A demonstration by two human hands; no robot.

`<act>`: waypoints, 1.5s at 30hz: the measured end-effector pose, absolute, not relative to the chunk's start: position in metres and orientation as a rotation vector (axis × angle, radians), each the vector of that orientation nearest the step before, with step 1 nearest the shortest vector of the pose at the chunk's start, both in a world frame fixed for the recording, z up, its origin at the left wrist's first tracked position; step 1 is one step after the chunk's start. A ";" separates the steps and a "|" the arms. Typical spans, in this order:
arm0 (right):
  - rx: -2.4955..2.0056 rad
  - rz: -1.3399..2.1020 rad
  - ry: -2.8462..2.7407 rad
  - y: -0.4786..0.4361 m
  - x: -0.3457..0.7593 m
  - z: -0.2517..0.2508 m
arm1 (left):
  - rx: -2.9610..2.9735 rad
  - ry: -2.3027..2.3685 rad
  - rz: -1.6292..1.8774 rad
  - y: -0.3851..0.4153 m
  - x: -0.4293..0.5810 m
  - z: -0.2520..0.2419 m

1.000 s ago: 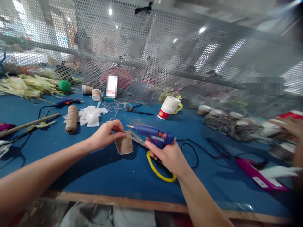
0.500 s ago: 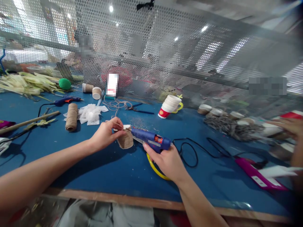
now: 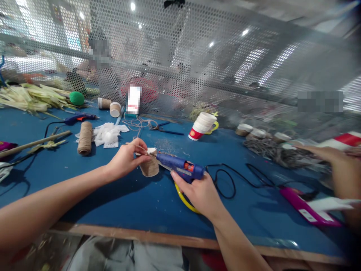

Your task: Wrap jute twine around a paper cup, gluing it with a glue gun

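Currently: left hand [image 3: 126, 160] pinches the twine-wrapped cup [image 3: 149, 167] near the centre of the tabletop [image 3: 126, 210]. Right hand [image 3: 197, 190] is closed round the blue glue gun [image 3: 180, 167], at 3 o'clock of the cup, nozzle touching the cup's top rim. Yellow scissors [image 3: 183, 199] lie under the gun. Twine spool [image 3: 85, 137] at 10 o'clock, stacked paper cups [image 3: 201, 127] at 1 o'clock.

The twine-wrapped cup [image 3: 149, 166] stands on the table [image 3: 126, 205], left hand [image 3: 125, 161] gripping its left side, glue gun [image 3: 180, 167] nozzle touching its top from the right. The right hand [image 3: 199, 192] holds the gun above the scissors [image 3: 183, 199]. A twine spool [image 3: 85, 137] lies well left; stacked paper cups [image 3: 202, 126] lie behind, before the mesh screen [image 3: 197, 75]
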State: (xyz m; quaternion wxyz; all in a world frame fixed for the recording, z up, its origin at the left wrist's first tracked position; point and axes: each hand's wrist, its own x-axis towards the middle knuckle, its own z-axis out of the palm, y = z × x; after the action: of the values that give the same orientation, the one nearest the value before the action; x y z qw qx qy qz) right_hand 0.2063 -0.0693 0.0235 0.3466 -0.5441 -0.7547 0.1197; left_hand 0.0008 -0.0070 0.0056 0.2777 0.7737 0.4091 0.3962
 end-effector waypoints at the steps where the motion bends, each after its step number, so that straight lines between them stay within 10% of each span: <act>1: -1.419 0.304 -1.954 -0.070 0.206 0.024 | 2.074 1.100 1.060 -0.007 0.001 0.005; 45: -1.363 0.328 -1.986 -0.072 0.204 0.026 | 2.109 1.092 1.080 -0.007 0.001 0.007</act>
State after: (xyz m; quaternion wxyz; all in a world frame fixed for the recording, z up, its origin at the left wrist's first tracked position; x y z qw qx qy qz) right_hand 0.2041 -0.0724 0.0264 0.3480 -0.5256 -0.7659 0.1267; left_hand 0.0013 -0.0072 0.0071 0.2631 0.7798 0.4039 0.3994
